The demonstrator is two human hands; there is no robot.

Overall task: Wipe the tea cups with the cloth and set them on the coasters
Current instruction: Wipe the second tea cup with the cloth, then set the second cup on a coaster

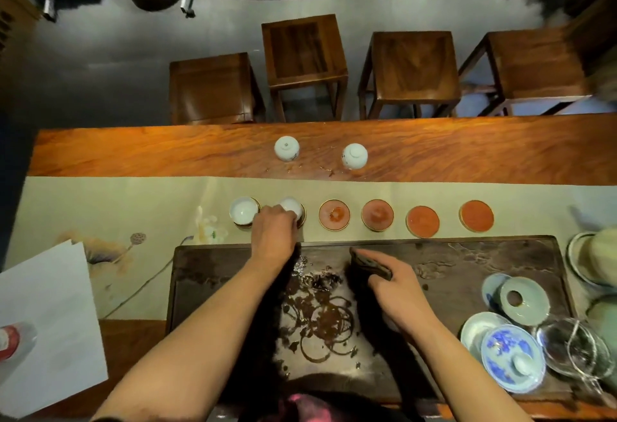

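So far two white porcelain cups (244,210) sat on coasters left of four bare round red coasters (422,221); the left hand (273,233) gripped the second cup (291,208), the right hand (397,288) held the dark folded cloth (369,263), and two upturned white cups (287,148) waited beyond.

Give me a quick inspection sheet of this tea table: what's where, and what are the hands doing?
Surface: wooden table, pale runner, dark wet tea tray.
Job's things: six coasters in a row; first cup on the leftmost, second cup being set on the next; four bare coasters; two upturned cups farther back; dark cloth.
Clutter: lidded bowls and saucers, glass pitcher, white paper.
Hands: left hand holds the second cup; right hand grips the cloth.
Cables: nothing seen.
Surroundings: four wooden stools.
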